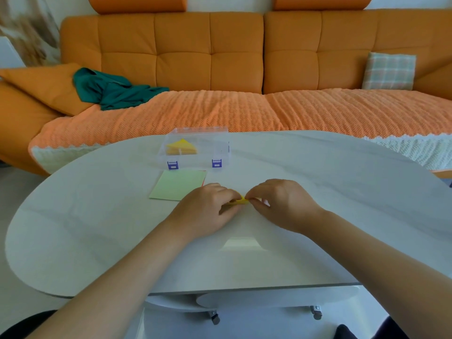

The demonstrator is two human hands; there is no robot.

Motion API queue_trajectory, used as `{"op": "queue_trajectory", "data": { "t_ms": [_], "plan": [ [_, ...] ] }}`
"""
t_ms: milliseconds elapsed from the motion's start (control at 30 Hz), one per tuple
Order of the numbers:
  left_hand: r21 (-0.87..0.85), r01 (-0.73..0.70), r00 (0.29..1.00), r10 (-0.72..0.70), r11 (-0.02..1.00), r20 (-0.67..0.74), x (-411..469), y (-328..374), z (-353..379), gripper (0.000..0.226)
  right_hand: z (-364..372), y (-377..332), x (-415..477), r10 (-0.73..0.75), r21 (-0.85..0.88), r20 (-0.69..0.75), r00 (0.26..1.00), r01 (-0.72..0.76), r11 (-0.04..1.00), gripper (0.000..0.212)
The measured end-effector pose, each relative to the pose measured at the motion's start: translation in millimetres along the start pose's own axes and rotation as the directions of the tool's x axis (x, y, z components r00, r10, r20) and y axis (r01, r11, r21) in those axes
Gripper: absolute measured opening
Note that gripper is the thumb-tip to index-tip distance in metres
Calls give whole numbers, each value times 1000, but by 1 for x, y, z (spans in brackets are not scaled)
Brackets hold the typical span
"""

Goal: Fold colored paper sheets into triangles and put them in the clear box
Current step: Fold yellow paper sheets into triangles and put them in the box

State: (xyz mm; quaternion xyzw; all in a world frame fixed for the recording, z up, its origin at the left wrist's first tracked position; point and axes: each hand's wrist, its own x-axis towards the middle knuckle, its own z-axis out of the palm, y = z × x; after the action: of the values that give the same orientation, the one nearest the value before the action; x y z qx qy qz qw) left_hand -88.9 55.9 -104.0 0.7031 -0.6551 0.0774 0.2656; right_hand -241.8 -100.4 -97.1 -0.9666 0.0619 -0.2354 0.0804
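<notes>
Both hands pinch 1 yellow paper sheet (241, 201) low over the tabletop (318, 192), my left hand (208, 209) and right hand (281, 204) at its edges; thin, light, easily creased; clear box (195, 148) beyond.

Sofa (210, 50) orange, tufted squares; throw (244, 111) lighter orange, ribbed, white edge; cloth (115, 90) teal; cushion (389, 70) pastel plaid; table (97, 228) pale grey; box (195, 133) clear, purple latches (173, 165); triangles (181, 145) yellow; sheet (176, 185) light green; held paper (241, 201) yellow.

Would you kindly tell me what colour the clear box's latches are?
Purple latches, clearest in the head view.
</notes>
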Motion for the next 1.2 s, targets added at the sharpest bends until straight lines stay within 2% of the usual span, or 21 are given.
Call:
{"op": "queue_trajectory", "data": {
  "t_ms": [100,200,300,433,633,800,1033,1200],
  "plan": [
    [-105,195,980,-197,975,-17,3,8,-9,19,-11,-2,4,197,200,69,978,-207,958,14],
    [-227,367,928,-370,902,29,9,16,-21,7,-24,-8,10,309,389,160,937,-348,853,17],
    [-340,469,883,-441,815,160,12,23,-34,8,-33,-13,13,358,488,234,904,-428,761,19],
    [-369,522,852,-490,769,185,15,27,-40,12,-36,-17,15,362,529,247,899,-438,726,15],
    [-366,534,845,-499,762,192,16,34,-36,11,-34,-25,17,328,422,207,922,-387,820,12],
    [-296,511,859,-468,807,207,16,35,-36,12,-36,-27,18,271,325,213,939,-330,887,8],
    [-234,535,845,-511,812,159,14,22,-50,14,-39,-4,18,319,284,176,931,-358,890,5],
    [-177,547,837,-531,818,129,11,15,-53,14,-39,5,15,345,182,155,925,-371,911,8]
  ]
}}
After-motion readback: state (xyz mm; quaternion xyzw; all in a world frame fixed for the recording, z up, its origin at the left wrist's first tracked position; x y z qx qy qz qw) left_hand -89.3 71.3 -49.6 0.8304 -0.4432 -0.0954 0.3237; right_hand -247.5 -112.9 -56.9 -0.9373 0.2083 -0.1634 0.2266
